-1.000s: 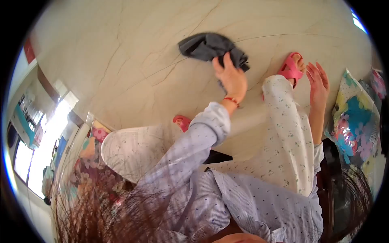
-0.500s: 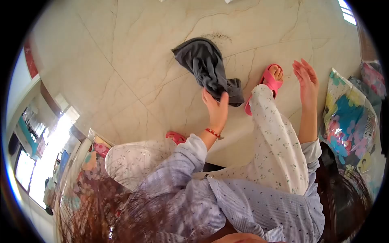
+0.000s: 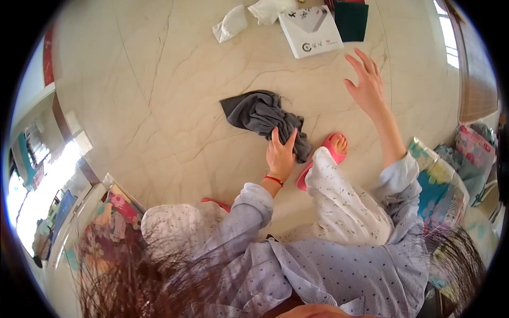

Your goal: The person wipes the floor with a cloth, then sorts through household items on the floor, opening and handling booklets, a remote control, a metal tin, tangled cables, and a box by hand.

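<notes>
A crumpled dark grey cloth (image 3: 260,114) lies on the tiled floor (image 3: 185,74). At its near edge is my left hand (image 3: 280,158), with a red bracelet at the wrist; thumb and index finger are spread and rest on the cloth, while the other fingers are partly hidden. My right hand (image 3: 367,85) is raised to the right of the cloth, fingers apart and holding nothing. It is nearest to a white box (image 3: 311,33) with dark print and a dark green flat item (image 3: 351,21).
White crumpled items (image 3: 231,24) lie at the top. My foot in a pink sandal (image 3: 334,148) is right of the cloth. Flower-patterned plastic-covered things (image 3: 440,183) stand at the right, others (image 3: 123,209) at the left. A brown panel (image 3: 477,69) is at upper right.
The view has tilted up, bringing the box, green item and white items into sight. My right hand has reached forward and its fingers have spread. The cloth looks more bunched.
</notes>
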Action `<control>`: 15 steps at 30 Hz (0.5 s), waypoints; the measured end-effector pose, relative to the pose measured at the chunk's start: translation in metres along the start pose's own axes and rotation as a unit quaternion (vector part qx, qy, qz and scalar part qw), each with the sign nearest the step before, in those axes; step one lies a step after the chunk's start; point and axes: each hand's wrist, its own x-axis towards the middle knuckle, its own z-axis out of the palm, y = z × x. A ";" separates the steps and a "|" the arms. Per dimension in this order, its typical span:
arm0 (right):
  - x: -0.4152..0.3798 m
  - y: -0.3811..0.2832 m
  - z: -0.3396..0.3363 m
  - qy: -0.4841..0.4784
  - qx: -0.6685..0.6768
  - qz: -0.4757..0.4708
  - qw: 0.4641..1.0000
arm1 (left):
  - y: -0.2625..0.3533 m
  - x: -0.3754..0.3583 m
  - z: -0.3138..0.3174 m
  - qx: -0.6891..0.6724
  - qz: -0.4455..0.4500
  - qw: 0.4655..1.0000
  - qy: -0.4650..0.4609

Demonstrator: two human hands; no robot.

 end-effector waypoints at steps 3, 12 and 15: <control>0.051 -0.007 -0.002 -0.031 -0.144 -0.090 0.985 | 0.019 0.047 -0.012 -0.064 -0.092 0.990 0.087; 0.131 -0.004 0.003 -0.142 -0.218 -0.252 0.932 | -0.022 0.155 -0.083 -0.071 -0.280 0.916 0.279; 0.136 -0.005 0.001 -0.171 -0.199 -0.260 0.929 | -0.036 0.173 -0.112 -0.042 -0.373 0.896 0.238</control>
